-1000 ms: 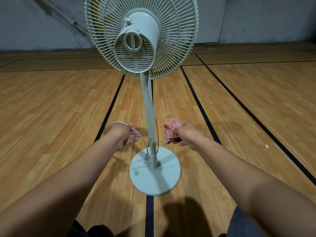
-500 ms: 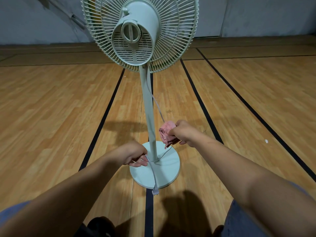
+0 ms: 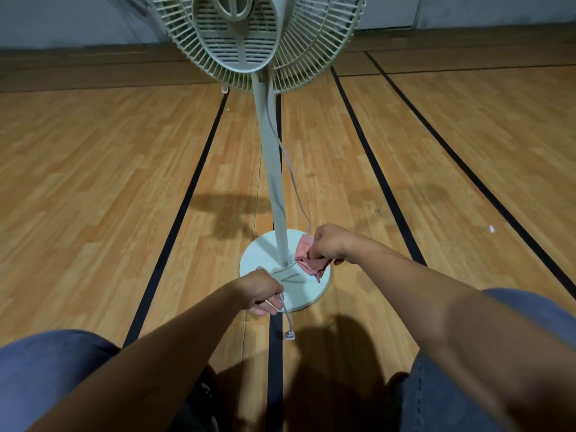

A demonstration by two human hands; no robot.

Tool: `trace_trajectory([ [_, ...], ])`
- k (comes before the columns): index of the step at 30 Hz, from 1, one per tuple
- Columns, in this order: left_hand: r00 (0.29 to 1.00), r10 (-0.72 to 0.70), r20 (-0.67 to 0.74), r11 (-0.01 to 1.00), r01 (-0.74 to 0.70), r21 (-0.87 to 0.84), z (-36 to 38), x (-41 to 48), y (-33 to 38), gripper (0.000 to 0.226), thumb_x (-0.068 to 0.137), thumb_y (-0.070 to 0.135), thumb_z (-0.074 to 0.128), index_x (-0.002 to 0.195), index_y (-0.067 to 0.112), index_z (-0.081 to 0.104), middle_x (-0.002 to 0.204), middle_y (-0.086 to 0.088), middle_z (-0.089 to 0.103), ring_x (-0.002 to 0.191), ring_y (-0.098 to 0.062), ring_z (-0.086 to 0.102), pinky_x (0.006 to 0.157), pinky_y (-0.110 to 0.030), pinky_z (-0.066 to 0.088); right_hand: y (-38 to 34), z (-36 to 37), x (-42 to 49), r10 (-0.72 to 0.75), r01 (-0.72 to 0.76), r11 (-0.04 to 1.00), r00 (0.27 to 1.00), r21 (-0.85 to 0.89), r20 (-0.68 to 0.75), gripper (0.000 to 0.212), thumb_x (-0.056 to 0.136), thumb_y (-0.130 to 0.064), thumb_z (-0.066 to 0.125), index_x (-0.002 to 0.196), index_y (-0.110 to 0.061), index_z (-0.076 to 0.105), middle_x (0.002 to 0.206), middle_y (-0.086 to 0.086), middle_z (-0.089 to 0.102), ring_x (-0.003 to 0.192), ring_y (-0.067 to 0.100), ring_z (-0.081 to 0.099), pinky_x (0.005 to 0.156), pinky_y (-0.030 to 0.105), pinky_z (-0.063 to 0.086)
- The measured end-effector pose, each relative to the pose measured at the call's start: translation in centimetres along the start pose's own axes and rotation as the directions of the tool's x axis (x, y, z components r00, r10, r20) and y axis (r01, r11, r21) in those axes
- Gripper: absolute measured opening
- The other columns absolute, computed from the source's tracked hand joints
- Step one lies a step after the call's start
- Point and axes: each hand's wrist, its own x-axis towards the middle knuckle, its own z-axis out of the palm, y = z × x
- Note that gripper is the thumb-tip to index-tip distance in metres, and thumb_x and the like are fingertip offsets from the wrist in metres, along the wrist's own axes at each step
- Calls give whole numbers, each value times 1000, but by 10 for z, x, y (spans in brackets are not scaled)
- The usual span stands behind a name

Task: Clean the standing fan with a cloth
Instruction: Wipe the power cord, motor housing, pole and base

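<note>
While the standing fan stands upright on the wooden floor, both of the person's hands work low down at its foot. The fan's round base rests on the floor across a black floor line; the pole rises from the middle of the base to the motor housing and the rear grille, whose upper part is cut off by the top edge of the view.

The right hand is closed in a fist around a bunched pink cloth. The cloth hangs below and to the left of the fist, just right of the pole's foot and over the right side of the base. Whether the cloth touches the base cannot be told.

The left hand is closed around the fan's thin power cord, at the near left edge of the base. From the motor housing the cord runs down the right side of the pole, passes behind the right hand, crosses the base in loose bends and enters the left fist. A short length hangs out below the fist and ends in the plug, near the black floor line in front of the base; contact with the floor cannot be told.

Both forearms are bare. Blue trouser legs show at the lower left and lower right.
</note>
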Motion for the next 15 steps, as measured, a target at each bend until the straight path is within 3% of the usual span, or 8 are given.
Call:
trace_trajectory([
  [2, 1000, -20, 6, 1000, 20, 11, 10, 4, -9, 21, 106, 25, 54, 102, 10, 67, 97, -8, 81, 69, -17, 74, 59, -22, 51, 7, 6, 2, 5, -4, 999, 999, -33, 49, 11, 94, -9, 68, 104, -7, 64, 95, 14, 64, 84, 28, 59, 68, 34, 47],
  [6, 999, -22, -28, 1000, 22, -4, 28, 11, -23, 31, 108, 25, 55, 108, -3, 69, 74, -10, 74, 48, -16, 66, 46, -17, 45, 18, 17, 4, 8, 2, 996, 994, -88, 111, 9, 91, -4, 63, 97, -9, 59, 93, 13, 57, 82, 29, 52, 70, 36, 47],
  [9, 999, -38, -16, 999, 39, 20, 39, 13, -29, 30, 110, 26, 53, 108, 1, 69, 83, -9, 72, 61, -17, 65, 58, -23, 49, 26, 25, 6, 15, 2, 993, 989, -120, 144, 10, 90, -5, 61, 97, -10, 58, 93, 12, 55, 83, 28, 49, 69, 34, 45],
  [13, 979, -122, 162, 992, 114, 58, 55, 20, -40, 32, 113, 19, 39, 83, 15, 47, 73, -1, 45, 61, -12, 41, 58, -21, 29, 33, 37, 9, 34, 4, 980, 982, -199, 188, 5, 92, -8, 61, 97, -9, 60, 95, 12, 55, 82, 29, 49, 69, 34, 46],
  [15, 969, -130, 209, 990, 116, 77, 61, 24, -46, 33, 112, 14, 41, 81, 13, 51, 77, -3, 53, 64, -11, 49, 60, -20, 35, 34, 42, 11, 30, 20, 974, 977, -227, 213, 7, 93, -8, 61, 100, -8, 62, 98, 11, 57, 84, 29, 50, 72, 34, 47],
])
